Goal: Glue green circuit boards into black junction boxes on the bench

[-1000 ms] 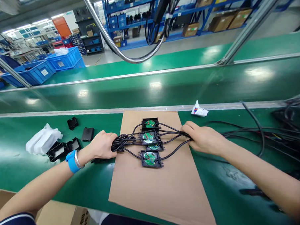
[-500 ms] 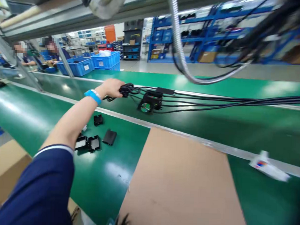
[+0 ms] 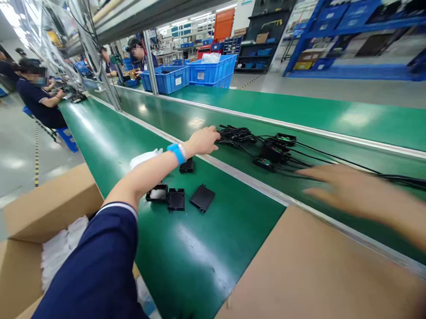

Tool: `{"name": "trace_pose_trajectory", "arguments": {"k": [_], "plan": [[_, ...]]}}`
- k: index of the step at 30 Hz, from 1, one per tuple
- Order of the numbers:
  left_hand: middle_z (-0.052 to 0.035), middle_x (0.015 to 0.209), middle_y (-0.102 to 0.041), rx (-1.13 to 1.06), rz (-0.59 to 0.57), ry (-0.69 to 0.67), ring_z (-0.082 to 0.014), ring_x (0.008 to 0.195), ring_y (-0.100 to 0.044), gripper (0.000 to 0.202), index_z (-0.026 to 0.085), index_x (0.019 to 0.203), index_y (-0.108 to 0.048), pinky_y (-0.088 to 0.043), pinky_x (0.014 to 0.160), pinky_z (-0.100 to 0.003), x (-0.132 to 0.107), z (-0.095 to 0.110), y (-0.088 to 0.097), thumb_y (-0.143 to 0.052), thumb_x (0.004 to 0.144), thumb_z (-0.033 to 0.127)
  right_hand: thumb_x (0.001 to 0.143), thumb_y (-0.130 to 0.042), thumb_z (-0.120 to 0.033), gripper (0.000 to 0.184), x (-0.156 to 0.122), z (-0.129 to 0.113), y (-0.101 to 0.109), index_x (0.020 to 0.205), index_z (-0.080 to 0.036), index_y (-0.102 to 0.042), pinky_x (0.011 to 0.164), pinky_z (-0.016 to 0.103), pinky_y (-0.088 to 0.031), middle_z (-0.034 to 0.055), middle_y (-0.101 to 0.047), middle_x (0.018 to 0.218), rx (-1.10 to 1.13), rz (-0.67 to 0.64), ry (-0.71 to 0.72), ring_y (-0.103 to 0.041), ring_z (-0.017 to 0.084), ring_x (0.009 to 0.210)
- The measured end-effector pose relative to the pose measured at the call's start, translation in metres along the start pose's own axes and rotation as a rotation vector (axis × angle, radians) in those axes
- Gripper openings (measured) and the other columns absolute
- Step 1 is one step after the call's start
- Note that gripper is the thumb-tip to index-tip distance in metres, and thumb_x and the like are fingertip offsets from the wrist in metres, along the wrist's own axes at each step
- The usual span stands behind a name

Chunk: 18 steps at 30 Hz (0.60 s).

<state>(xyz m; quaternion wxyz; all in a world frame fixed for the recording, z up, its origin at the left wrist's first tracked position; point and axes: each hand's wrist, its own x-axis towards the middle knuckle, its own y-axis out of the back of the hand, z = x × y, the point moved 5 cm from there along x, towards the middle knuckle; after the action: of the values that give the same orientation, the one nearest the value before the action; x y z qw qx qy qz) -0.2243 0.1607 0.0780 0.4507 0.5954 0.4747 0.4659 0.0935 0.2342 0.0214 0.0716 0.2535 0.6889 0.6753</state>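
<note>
A bundle of black cables (image 3: 237, 134) lies on the green middle strip, joined to black housings with green circuit boards (image 3: 275, 150). My left hand (image 3: 205, 140), blue band at its wrist, is at the bundle's left end with thumb and fingers apart; whether the fingertips still touch a cable is hard to tell. Blurred by motion, my right hand (image 3: 342, 184) stretches its fingers over the cables running off to the right and holds nothing visible. On the near strip lie a flat black cover (image 3: 202, 198), black open cases (image 3: 176, 199) and another small black part (image 3: 187, 166).
A brown cardboard sheet (image 3: 321, 277) covers the bench at the right front. An open carton (image 3: 21, 264) with white bags stands at the left. Blue bins (image 3: 211, 70) sit across the line. A metal beam (image 3: 163, 16) runs overhead, and co-workers (image 3: 42, 95) sit farther left.
The view has swung left. The cable bundle, held up in my left hand before, now rests on the strip with that hand opened beside it. My right hand has come into view.
</note>
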Motion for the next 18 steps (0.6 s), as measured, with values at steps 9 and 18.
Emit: {"name": "trace_pose_trajectory", "arguments": {"k": [9,18], "plan": [[-0.0150,0.136,-0.057,-0.124,0.111,0.099,-0.0343,0.124,-0.053,0.040,0.023,0.120,-0.067,-0.039,0.103,-0.055,-0.252,0.010,-0.033,-0.060,0.092,0.051,0.101,-0.043,-0.044,0.044,0.088,-0.219,-0.091,0.131,-0.016,-0.061,0.093,0.043,-0.052,0.0194,-0.061,0.132,0.230,-0.046,0.523,-0.063,0.028,0.112],[-0.0115,0.125,-0.068,-0.285,0.211,-0.311,-0.0232,0.105,-0.065,0.052,0.023,0.122,-0.065,-0.040,0.091,-0.039,-0.285,0.005,-0.057,-0.057,0.090,0.063,0.104,-0.030,-0.037,0.040,0.124,-0.216,-0.082,0.103,-0.019,-0.066,0.070,0.029,-0.046,0.0093,-0.069,0.094,0.185,-0.176,0.307,-0.063,0.018,0.081]]}}
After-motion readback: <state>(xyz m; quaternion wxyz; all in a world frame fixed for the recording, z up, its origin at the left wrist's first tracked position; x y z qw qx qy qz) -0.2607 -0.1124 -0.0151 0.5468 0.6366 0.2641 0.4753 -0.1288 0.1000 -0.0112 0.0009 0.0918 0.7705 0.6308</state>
